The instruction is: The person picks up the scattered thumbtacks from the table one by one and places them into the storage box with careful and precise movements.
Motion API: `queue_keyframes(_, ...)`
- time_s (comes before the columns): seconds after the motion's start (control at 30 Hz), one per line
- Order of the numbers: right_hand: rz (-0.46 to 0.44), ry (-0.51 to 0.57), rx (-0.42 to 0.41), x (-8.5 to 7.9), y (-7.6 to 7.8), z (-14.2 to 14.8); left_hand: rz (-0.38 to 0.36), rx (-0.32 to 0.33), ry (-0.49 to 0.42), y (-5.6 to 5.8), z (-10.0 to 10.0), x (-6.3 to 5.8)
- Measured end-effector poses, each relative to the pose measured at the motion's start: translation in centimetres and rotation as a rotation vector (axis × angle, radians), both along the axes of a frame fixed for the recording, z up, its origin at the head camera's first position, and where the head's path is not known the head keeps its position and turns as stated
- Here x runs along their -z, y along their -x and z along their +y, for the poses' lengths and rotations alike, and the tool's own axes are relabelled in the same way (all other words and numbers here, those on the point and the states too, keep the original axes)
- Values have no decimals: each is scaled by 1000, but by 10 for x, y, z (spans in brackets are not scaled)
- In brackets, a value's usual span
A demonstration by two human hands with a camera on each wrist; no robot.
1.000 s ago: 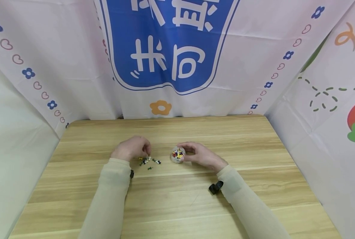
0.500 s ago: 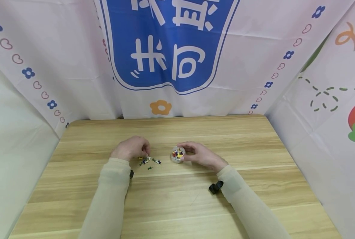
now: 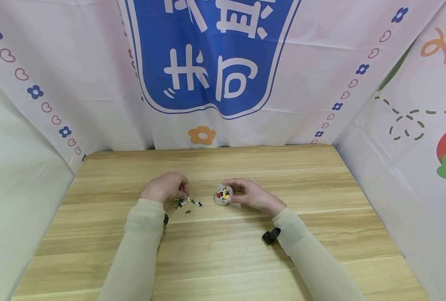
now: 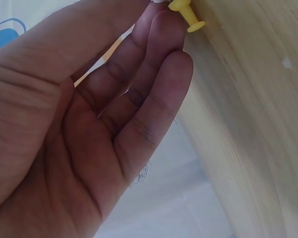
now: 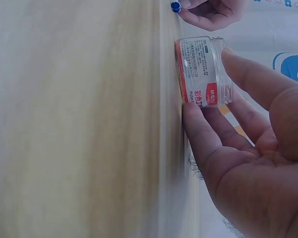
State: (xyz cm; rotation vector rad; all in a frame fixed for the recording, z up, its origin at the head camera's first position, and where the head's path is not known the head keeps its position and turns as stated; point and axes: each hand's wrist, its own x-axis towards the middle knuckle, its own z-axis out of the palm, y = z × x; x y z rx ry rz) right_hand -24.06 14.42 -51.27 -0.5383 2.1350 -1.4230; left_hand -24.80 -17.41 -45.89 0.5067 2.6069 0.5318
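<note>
Here, right fingers (image 5: 204, 133) wide round jar (image 5: 198, 69), left fingers (image 4: 164, 89) bunched at pushpins (image 3: 183, 203).

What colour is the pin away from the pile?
The pin is green, clearest in the head view.

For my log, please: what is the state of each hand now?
Left hand: at the push pins; grip cannot be told.
Right hand: holding the clear jar.

Loose pins (image 3: 188, 200), some apparently touching, lie left of the jar (image 5: 201, 72).
</note>
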Motion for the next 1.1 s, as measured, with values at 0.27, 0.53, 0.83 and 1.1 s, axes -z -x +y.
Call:
queue_keyframes(0.27,5,5,-3,0,0,0,30,-6,14,2,1,2)
queue_keyframes(0.53,-3,6,0,0,0,0,74,15,2,4,4,3)
queue_keyframes(0.83,3,-5,2,0,0,0,124,46,-11,2,14,0)
queue_keyframes(1.1,2,9,-5,1,1,0,183,96,-44,3,27,-3)
